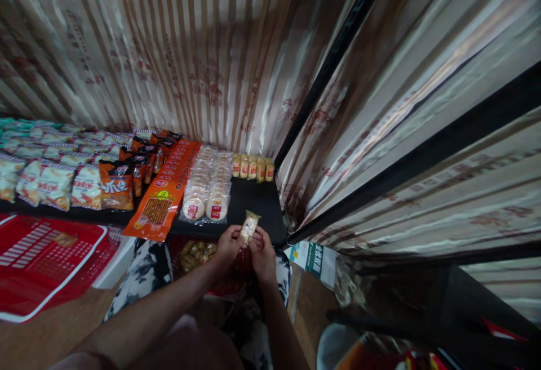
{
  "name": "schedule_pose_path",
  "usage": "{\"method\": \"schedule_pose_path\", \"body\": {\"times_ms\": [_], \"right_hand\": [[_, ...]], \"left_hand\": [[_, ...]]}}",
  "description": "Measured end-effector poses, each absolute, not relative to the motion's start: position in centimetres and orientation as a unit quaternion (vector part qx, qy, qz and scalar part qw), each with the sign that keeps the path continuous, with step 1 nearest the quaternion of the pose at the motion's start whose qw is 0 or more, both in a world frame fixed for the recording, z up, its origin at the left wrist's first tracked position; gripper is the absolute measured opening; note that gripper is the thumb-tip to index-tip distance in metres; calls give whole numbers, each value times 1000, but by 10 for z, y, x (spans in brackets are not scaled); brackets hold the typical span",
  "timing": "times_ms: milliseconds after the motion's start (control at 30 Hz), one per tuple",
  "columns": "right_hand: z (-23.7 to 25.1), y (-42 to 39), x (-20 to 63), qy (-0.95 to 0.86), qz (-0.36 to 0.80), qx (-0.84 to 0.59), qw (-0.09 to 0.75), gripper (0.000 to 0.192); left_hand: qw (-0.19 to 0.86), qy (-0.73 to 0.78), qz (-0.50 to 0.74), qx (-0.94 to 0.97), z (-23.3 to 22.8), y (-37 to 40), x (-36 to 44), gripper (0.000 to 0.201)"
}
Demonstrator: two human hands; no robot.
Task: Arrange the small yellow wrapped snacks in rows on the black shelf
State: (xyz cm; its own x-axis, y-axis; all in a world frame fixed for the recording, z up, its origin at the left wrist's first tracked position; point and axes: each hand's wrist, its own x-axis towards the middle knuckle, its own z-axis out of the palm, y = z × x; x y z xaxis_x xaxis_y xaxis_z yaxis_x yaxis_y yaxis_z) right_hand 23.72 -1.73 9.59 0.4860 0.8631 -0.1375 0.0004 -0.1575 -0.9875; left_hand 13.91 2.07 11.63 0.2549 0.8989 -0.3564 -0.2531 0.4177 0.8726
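A small clear-wrapped snack packet (249, 226) with a pale biscuit inside is pinched between both my hands just in front of the black shelf (257, 201). My left hand (227, 246) grips its lower left side; my right hand (262, 253) holds its lower right side. A row of similar small yellow packets (252, 166) stands at the shelf's back right. Below my hands lies a red bag holding more small packets (195, 250).
On the shelf lie white round rice crackers (207, 187) in rows, long orange snack packs (165, 190), dark orange bags (116, 184) and pale bags (51, 184). A red basket (38, 257) sits lower left. Striped curtains surround the shelf; a black pole (321, 77) slants right.
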Motion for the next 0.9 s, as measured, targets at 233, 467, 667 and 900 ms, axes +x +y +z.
{"method": "schedule_pose_path", "body": {"times_ms": [233,467,667,900], "right_hand": [[97,-14,239,-338,379,-657,557,46],[103,-16,241,-385,250,-731,504,38],[103,-14,239,-374,276,-711,527,38],[101,-14,240,-347,307,-697,548,35]], "left_hand": [[687,484,396,369,114,24,145,23],[654,517,400,381,110,24,151,19],[653,507,415,380,112,24,152,22],[658,499,418,378,113,21,155,26]]}}
